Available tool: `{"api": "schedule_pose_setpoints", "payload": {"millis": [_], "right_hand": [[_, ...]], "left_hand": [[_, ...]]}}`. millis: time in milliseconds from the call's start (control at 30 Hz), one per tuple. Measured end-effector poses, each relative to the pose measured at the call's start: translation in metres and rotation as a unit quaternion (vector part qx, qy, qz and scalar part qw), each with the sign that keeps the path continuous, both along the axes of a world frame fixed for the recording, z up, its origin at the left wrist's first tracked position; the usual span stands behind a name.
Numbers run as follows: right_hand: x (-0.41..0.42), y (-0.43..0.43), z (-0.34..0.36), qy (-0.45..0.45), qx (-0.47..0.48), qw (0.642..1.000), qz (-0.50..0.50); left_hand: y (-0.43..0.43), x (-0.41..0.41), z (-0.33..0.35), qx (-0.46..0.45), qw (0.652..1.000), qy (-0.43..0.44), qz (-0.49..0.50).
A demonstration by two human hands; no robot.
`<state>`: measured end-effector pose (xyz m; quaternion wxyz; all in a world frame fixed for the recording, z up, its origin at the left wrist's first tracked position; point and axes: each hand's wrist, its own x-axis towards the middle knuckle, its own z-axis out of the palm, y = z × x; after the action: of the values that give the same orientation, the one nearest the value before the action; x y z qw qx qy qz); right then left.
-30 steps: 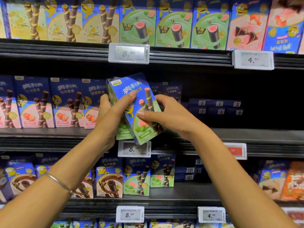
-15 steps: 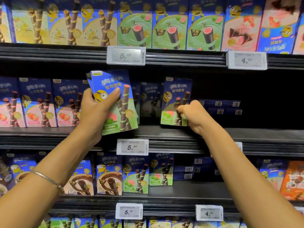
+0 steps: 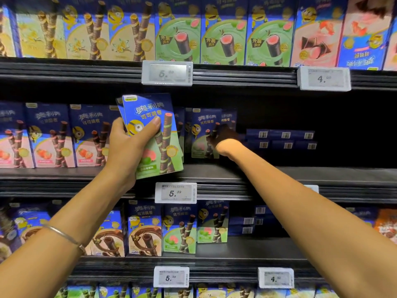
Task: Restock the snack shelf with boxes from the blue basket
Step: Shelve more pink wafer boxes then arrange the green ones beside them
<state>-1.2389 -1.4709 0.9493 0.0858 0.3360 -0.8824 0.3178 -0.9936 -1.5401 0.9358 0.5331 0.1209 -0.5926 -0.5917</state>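
Blue-and-green cardboard snack boxes (image 3: pixel 165 147), seemingly two stacked face to face, sit in the left hand (image 3: pixel 126 147), which clasps them from the left edge with the thumb across the front panel. They hang in the air just in front of the black metal middle shelf (image 3: pixel 279 175), not resting on it. Their long axis is close to upright, the top leaning a little left and the printed face toward the viewer, so they match the way the shelf stock stands. Farther in and to the right, a matching green-print box (image 3: pixel 202 134) stands on the shelf board. The right hand (image 3: pixel 223 136) reaches into the shadow at its right edge, where it is too dark to tell whether the fingers clasp the box or merely touch it. The open slot lies right of that standing box, in front of the flat dark-blue barcode boxes (image 3: pixel 279 138) at the far back, so from the held pair the target is rightward and deeper. The right hand is much the nearer to it and the left hand carries the stock, which suggests a hand-over or a sideways carry away from the pink strawberry-print boxes (image 3: pixel 53 136) on the left. The blue basket is out of view.
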Motion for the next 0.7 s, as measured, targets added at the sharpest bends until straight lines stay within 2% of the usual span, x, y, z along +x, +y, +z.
{"api": "schedule_pose_setpoints", "payload": {"millis": [233,367,500,567,700], "right_hand": [[-0.001,-0.023,-0.008,0.083,0.024,0.996,-0.012],[-0.002,-0.028,-0.01,0.063,0.015,0.998,-0.018],[-0.002,-0.024,-0.01,0.048,-0.042,0.998,0.011],[-0.002,-0.021,-0.01,0.05,-0.017,0.999,0.003],[-0.007,-0.012,-0.004,-0.038,-0.035,0.999,-0.005]], "left_hand": [[-0.005,-0.001,-0.006,-0.004,1.0,-0.014,-0.018],[-0.007,-0.001,-0.009,-0.005,1.0,-0.017,-0.019],[-0.011,0.0,-0.011,-0.002,1.0,-0.012,-0.024],[-0.012,-0.001,-0.011,0.002,1.0,-0.009,-0.026],[-0.011,-0.002,-0.012,0.003,1.0,-0.009,-0.027]]}}
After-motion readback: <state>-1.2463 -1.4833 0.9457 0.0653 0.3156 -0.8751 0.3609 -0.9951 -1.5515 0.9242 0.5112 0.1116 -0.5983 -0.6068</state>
